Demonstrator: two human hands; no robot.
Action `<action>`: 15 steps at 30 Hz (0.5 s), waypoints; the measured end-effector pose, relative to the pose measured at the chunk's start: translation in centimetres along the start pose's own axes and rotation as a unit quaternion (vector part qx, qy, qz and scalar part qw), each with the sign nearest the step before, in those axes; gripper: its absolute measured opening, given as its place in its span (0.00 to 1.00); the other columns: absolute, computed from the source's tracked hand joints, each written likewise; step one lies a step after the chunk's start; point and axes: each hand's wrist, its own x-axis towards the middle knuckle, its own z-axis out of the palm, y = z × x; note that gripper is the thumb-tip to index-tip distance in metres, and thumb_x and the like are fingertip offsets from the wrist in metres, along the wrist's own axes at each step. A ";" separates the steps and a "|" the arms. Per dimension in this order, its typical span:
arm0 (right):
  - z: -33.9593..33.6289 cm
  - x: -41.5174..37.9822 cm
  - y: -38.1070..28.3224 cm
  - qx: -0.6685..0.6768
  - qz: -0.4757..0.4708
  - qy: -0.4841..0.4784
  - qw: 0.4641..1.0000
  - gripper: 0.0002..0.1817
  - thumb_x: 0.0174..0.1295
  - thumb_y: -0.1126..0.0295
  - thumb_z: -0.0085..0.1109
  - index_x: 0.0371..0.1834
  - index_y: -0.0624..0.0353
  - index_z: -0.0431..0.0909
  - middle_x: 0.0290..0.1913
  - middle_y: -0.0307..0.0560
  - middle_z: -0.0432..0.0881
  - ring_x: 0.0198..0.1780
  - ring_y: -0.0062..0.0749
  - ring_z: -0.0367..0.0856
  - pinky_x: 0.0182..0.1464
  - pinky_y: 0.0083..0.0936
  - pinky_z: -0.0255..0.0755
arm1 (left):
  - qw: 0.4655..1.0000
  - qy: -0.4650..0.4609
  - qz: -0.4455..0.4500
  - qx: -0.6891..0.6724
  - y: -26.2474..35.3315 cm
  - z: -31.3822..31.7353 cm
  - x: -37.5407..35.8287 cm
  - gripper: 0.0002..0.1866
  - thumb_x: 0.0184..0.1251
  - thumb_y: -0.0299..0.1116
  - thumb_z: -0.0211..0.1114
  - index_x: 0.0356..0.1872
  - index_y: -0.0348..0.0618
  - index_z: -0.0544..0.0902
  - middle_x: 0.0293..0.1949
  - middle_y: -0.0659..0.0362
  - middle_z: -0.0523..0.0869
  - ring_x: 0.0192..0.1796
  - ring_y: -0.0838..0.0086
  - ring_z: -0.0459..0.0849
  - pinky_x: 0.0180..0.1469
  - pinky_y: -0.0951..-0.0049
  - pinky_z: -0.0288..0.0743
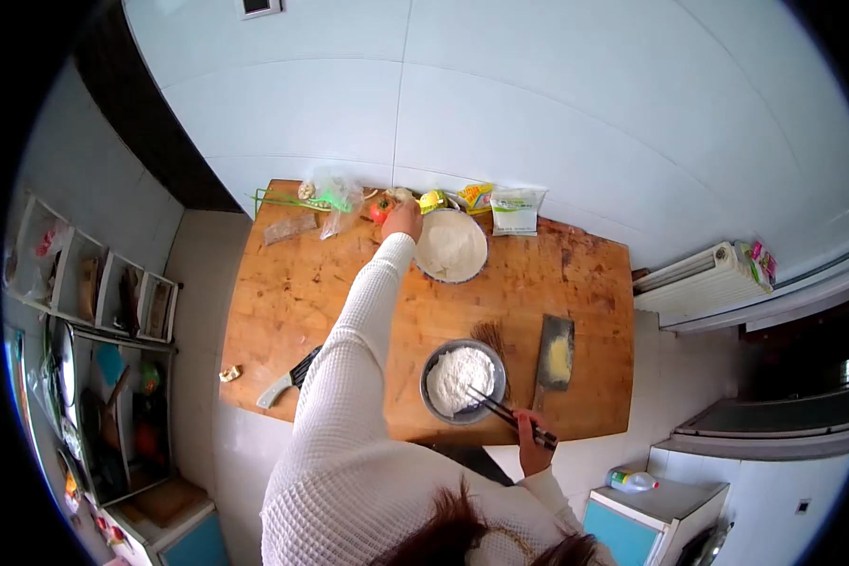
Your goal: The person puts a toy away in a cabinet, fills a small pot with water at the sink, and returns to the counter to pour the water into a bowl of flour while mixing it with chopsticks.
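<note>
My right hand (535, 447) is closed around a pair of dark chopsticks (492, 406). Their tips dip into white flour (460, 377) in a grey metal bowl (426, 401) near the table's front edge. Stretched far forward, my left hand (404, 222) is at the left rim of a larger white bowl (484, 259), which holds cream-coloured flour (451, 247). A red tomato (380, 208) lies just left of that hand. The left fingers are mostly hidden, so whether they grip the rim does not show.
On the wooden table (585, 283) are a cleaver (544, 368) with something yellow on its blade, a twig brush (488, 333), and a dark-bladed knife (288, 382) under my left arm. Plastic bags (335, 196) and a white packet (516, 209) line the wall. A shelf rack (104, 283) stands left.
</note>
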 end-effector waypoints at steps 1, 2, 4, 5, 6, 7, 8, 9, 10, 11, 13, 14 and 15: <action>0.3 -0.1 -0.3 0.024 0.005 0.005 1.000 0.08 0.60 0.71 0.52 0.33 0.66 0.77 0.32 0.42 0.80 0.35 0.22 0.75 0.40 0.20 0.69 | 0.996 0.011 0.089 0.023 0.0 0.6 1.1 0.14 0.51 0.38 0.61 0.40 0.49 0.78 0.37 0.50 0.81 0.42 0.57 0.79 0.44 0.62 0.72; 0.6 -0.3 -0.1 0.032 0.005 0.014 0.999 0.08 0.59 0.72 0.52 0.32 0.66 0.77 0.32 0.43 0.80 0.35 0.23 0.76 0.40 0.20 0.69 | 0.993 -0.018 0.095 0.067 0.0 1.3 2.2 0.16 0.51 0.33 0.61 0.44 0.52 0.77 0.41 0.52 0.80 0.47 0.59 0.76 0.48 0.63 0.71; 1.3 -0.3 -0.4 0.040 0.015 0.027 0.999 0.07 0.59 0.72 0.52 0.31 0.66 0.77 0.33 0.44 0.80 0.36 0.25 0.76 0.41 0.20 0.69 | 0.983 -0.036 0.133 0.123 0.6 1.9 3.7 0.15 0.54 0.32 0.58 0.45 0.56 0.78 0.42 0.53 0.78 0.48 0.61 0.76 0.49 0.64 0.71; 1.4 -0.5 -1.3 0.036 0.030 0.030 0.998 0.07 0.59 0.73 0.52 0.31 0.66 0.77 0.33 0.45 0.80 0.36 0.25 0.76 0.41 0.21 0.69 | 0.968 -0.057 0.170 0.177 0.9 2.4 4.1 0.15 0.57 0.30 0.54 0.46 0.59 0.78 0.43 0.55 0.77 0.49 0.63 0.75 0.50 0.66 0.71; 1.5 -0.4 -2.1 0.018 0.042 0.029 0.999 0.08 0.59 0.73 0.52 0.31 0.67 0.77 0.33 0.47 0.80 0.37 0.27 0.77 0.43 0.22 0.70 | 0.954 -0.063 0.192 0.220 1.2 3.0 4.8 0.17 0.58 0.29 0.51 0.46 0.63 0.78 0.41 0.56 0.76 0.49 0.64 0.75 0.50 0.66 0.72; 1.6 -0.4 -2.1 0.017 0.045 0.033 0.998 0.08 0.59 0.73 0.52 0.31 0.67 0.77 0.33 0.47 0.80 0.37 0.27 0.77 0.43 0.22 0.70 | 0.954 -0.067 0.195 0.219 1.1 3.9 5.6 0.17 0.58 0.29 0.51 0.46 0.63 0.78 0.41 0.56 0.76 0.49 0.64 0.75 0.50 0.66 0.72; 1.7 -0.6 -1.9 0.033 0.059 0.040 0.997 0.08 0.59 0.72 0.52 0.31 0.68 0.77 0.33 0.49 0.81 0.37 0.27 0.77 0.43 0.23 0.70 | 0.938 -0.084 0.242 0.232 0.9 4.5 6.3 0.17 0.59 0.29 0.49 0.45 0.64 0.79 0.41 0.56 0.76 0.49 0.65 0.75 0.50 0.66 0.72; 1.8 -0.7 -1.8 0.049 0.072 0.047 0.995 0.09 0.59 0.72 0.52 0.31 0.69 0.77 0.33 0.50 0.81 0.37 0.28 0.78 0.43 0.24 0.71 | 0.920 -0.101 0.289 0.243 0.8 5.0 6.8 0.17 0.60 0.29 0.48 0.44 0.66 0.80 0.41 0.56 0.75 0.49 0.65 0.75 0.50 0.65 0.72; 1.9 -0.9 -2.0 0.036 0.094 0.058 0.993 0.10 0.59 0.71 0.52 0.31 0.69 0.77 0.34 0.52 0.81 0.37 0.29 0.78 0.42 0.26 0.72 | 0.911 -0.100 0.320 0.238 1.0 5.2 7.1 0.14 0.58 0.29 0.50 0.39 0.58 0.82 0.40 0.57 0.77 0.46 0.65 0.77 0.48 0.65 0.73; 2.0 -0.8 -1.6 0.035 0.096 0.062 0.993 0.10 0.59 0.71 0.52 0.31 0.69 0.77 0.34 0.52 0.81 0.37 0.29 0.78 0.42 0.26 0.72 | 0.911 -0.103 0.322 0.236 0.9 5.8 7.8 0.14 0.58 0.29 0.50 0.39 0.58 0.82 0.40 0.57 0.77 0.46 0.65 0.77 0.48 0.65 0.73; 1.9 -0.8 -1.0 0.049 0.095 0.073 0.992 0.10 0.59 0.71 0.52 0.31 0.69 0.77 0.34 0.53 0.81 0.37 0.30 0.78 0.41 0.25 0.73 | 0.872 -0.115 0.362 0.308 -0.2 7.5 9.7 0.09 0.55 0.28 0.53 0.33 0.49 0.82 0.37 0.58 0.80 0.43 0.65 0.79 0.46 0.65 0.74; 1.8 -0.7 -1.1 0.018 0.094 0.065 0.993 0.10 0.59 0.71 0.52 0.31 0.69 0.77 0.34 0.53 0.81 0.37 0.30 0.78 0.41 0.25 0.73 | 0.880 -0.083 0.388 0.260 -1.1 8.0 10.3 0.06 0.53 0.27 0.55 0.28 0.44 0.80 0.34 0.58 0.81 0.40 0.64 0.80 0.43 0.66 0.75; 1.8 -0.6 -0.9 0.018 0.096 0.065 0.993 0.10 0.59 0.71 0.52 0.31 0.69 0.77 0.34 0.53 0.81 0.37 0.30 0.78 0.41 0.25 0.73 | 0.881 -0.085 0.387 0.260 -1.1 7.3 10.3 0.06 0.53 0.27 0.55 0.28 0.44 0.80 0.34 0.58 0.81 0.40 0.64 0.80 0.43 0.66 0.75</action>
